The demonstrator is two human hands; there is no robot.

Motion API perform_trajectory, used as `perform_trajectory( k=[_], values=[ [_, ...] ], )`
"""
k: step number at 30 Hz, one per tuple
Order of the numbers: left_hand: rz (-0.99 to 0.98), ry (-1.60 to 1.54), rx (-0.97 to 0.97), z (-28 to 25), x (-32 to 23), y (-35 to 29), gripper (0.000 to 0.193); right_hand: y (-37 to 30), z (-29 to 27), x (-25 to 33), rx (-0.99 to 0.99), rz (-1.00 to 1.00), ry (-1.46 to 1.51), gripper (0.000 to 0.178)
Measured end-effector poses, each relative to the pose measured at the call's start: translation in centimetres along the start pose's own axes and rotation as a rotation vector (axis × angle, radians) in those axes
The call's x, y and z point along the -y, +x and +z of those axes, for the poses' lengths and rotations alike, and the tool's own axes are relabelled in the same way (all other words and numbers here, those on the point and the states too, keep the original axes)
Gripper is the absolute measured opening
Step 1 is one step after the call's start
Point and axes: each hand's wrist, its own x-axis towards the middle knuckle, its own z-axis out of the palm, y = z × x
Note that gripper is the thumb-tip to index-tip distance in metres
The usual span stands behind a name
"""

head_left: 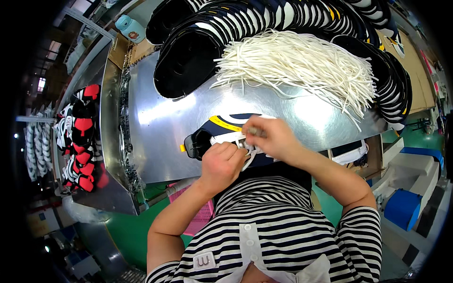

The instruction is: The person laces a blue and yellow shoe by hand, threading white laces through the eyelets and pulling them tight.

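A shiny metal worktable [160, 137] fills the middle. Green floor [127, 231] shows at seven o'clock, blue bins [403, 207] at four o'clock, bright windows [41, 84] at nine o'clock.

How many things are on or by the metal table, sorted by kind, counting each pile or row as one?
Shoe upper in the hands: 1
Bundle of white laces: 1
Row of dark uppers: 1
Light blue bottle: 1
Row of red and black uppers: 1
Total: 5
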Motion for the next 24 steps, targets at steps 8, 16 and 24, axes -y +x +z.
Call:
perform_trajectory(
  k=[8,16,24],
  values=[
    [0.034,0.001,0.112,-1.0,-0.7,0.4,0.022,-0.3,-9.0,2.7,-0.558,-0.16,0.723,0.018],
    [-0.742,-0.289,0.307,-3.1,-1.4,1.2,0.066,-0.5,1.1,-2.4,0.023,0.151,0.604,0.017],
    [-0.832,-0.413,0.129,-1.6,0.2,0.7,0.062,0.9,-0.6,-0.8,0.148,0.014,0.568,0.013]
  ],
)
